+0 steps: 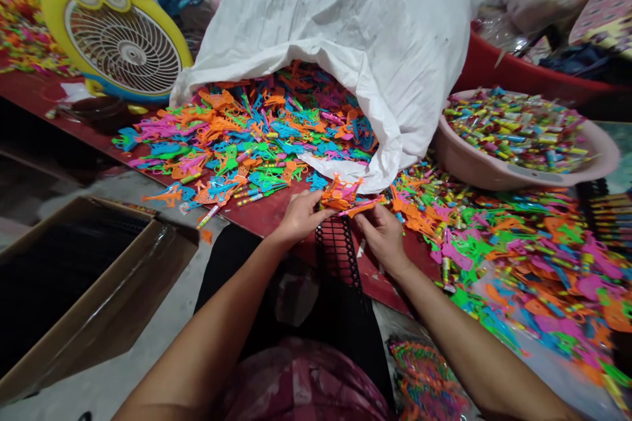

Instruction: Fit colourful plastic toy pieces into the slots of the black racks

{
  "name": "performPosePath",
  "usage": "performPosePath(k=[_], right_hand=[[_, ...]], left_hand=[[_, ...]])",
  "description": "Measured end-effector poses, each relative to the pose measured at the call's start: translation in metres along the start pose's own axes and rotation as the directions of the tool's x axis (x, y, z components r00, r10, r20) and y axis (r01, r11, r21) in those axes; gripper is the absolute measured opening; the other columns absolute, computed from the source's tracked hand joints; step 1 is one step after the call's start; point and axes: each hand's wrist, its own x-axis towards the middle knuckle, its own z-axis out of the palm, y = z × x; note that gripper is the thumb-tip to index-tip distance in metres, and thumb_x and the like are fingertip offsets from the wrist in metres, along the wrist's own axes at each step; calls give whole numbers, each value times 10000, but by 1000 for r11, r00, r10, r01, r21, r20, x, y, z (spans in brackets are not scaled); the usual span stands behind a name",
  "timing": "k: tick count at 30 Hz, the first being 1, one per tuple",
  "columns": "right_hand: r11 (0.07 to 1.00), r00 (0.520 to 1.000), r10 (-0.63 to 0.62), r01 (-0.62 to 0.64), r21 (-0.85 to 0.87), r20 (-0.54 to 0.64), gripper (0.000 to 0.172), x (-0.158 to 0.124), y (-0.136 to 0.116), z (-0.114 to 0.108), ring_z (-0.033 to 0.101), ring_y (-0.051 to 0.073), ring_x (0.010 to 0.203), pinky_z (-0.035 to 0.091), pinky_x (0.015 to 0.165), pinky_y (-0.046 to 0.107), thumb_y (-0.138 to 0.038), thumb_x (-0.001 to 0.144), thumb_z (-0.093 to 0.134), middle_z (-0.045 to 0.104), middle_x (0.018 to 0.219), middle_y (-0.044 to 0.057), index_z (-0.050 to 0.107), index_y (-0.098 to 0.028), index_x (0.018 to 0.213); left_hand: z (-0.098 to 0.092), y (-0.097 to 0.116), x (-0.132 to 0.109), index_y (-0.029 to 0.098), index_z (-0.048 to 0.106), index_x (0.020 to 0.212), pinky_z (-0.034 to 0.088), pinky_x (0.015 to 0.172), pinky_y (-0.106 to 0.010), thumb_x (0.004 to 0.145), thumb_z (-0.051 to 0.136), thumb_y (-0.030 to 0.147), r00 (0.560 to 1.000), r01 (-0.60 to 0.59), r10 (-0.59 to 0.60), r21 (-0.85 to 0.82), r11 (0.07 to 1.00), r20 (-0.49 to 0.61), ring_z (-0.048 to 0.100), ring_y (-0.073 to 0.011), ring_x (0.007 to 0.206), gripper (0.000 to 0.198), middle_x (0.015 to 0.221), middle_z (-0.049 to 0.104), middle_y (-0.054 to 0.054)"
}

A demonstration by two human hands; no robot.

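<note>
Near the table edge, my left hand [299, 217] is closed on a small bunch of orange and pink plastic toy pieces [340, 189]. My right hand [386, 237] pinches an orange plastic piece [364, 206] beside that bunch. Below both hands a black slotted plastic rack [340, 251] reaches over the table's edge toward my lap. Just beyond them, a white sack [345, 6] lies with its mouth toward me. A heap of orange, blue, green and pink plastic pieces [257, 125] spills out of it. My fingertips are partly hidden by the pieces.
A yellow fan [131, 52] stands at the left on the red table [257, 210]. On the right, a pink basin [523, 174] holds small wrapped tubes, with more loose pieces [533, 250] spread before it. An open cardboard box [123, 302] with black contents sits lower left.
</note>
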Motion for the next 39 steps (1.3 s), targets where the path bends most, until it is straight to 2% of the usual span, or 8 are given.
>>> performPosePath(k=[8,13,18,23,27,31,36,39], right_hand=[[979,991,-125,130,-154,38,88,7,-9,-3,563,164,759,428,717,282,-272,933,554,624,835,13,591,-207,887],[966,992,-97,114,-234,83,113,9,-22,0,536,174,727,406,686,287,-254,926,527,594,781,23,550,-210,825],[977,999,-9,18,-215,42,84,10,-27,6,577,190,766,422,718,301,-235,884,527,644,833,48,593,-191,856],[979,988,150,-144,-141,30,123,14,-22,1,589,175,682,414,653,275,-289,847,578,659,745,15,641,-185,830],[965,986,110,-76,-253,124,205,17,-18,-4,604,191,718,404,660,279,-309,896,524,688,786,48,670,-178,839],[924,974,70,17,-382,214,166,21,-16,-5,601,195,733,401,675,278,-273,887,539,691,802,63,671,-178,855],[898,949,113,30,-440,295,199,26,-13,-2,616,205,782,409,701,276,-255,910,521,717,862,79,683,-165,984],[849,933,162,35,-528,322,207,29,-13,1,624,211,785,400,701,281,-242,921,503,721,894,108,672,-138,977]], left_hand=[[-1,0,0,261,695,1086,421,868,-338,870,618,346,1000,6,-7,11,1000,10,585,-223,931,244,970,701,-25],[1,-1,-1,240,691,1068,423,859,-344,863,616,321,1000,6,-6,32,999,6,587,-231,932,233,969,701,-31],[-2,1,-3,202,682,1027,424,835,-360,834,639,331,1000,1,-2,107,994,16,586,-247,902,236,898,679,-44],[-7,2,-5,233,642,1176,435,876,-355,736,740,531,998,-20,20,-2,1000,56,600,-254,982,540,1049,695,-40],[-5,-4,0,235,690,1101,431,794,-314,772,696,581,997,-63,66,-49,997,49,604,-225,887,478,945,712,-22],[-5,-13,7,234,725,1039,408,782,-300,778,714,533,989,-123,125,-32,992,84,590,-216,881,396,915,720,-12],[-7,-16,11,226,738,982,393,768,-294,774,719,536,982,-145,150,-50,988,117,587,-202,841,374,885,724,-3],[-5,-10,11,228,738,977,402,772,-297,726,748,572,989,-99,104,-51,994,107,590,-210,854,427,894,721,-7]])
